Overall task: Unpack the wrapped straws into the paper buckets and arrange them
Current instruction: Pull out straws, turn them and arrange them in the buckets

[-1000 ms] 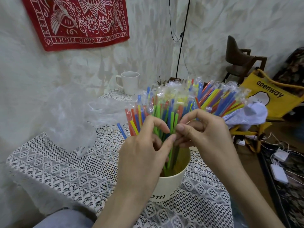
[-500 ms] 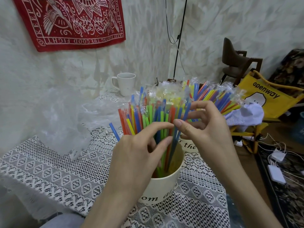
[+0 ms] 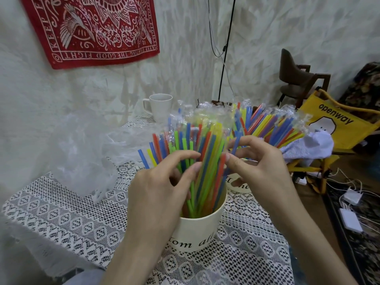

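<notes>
Coloured plastic straws (image 3: pixel 197 161) stand unwrapped in the cream paper bucket (image 3: pixel 197 227) near me on the white lace tablecloth (image 3: pixel 61 212). My left hand (image 3: pixel 162 194) pinches some straws with curled fingers; my right hand (image 3: pixel 261 171) also pinches a blue one. Wrapped straws (image 3: pixel 273 124) fill a second bucket (image 3: pixel 240 186) behind.

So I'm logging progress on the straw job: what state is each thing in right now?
near paper bucket: upright, holds unwrapped straws
unwrapped straws: standing, fanned out
far paper bucket: mostly hidden
wrapped straws: in clear wrappers, leaning right
left hand: fingers among the straws
right hand: pinches a blue straw
mug: upright
</notes>
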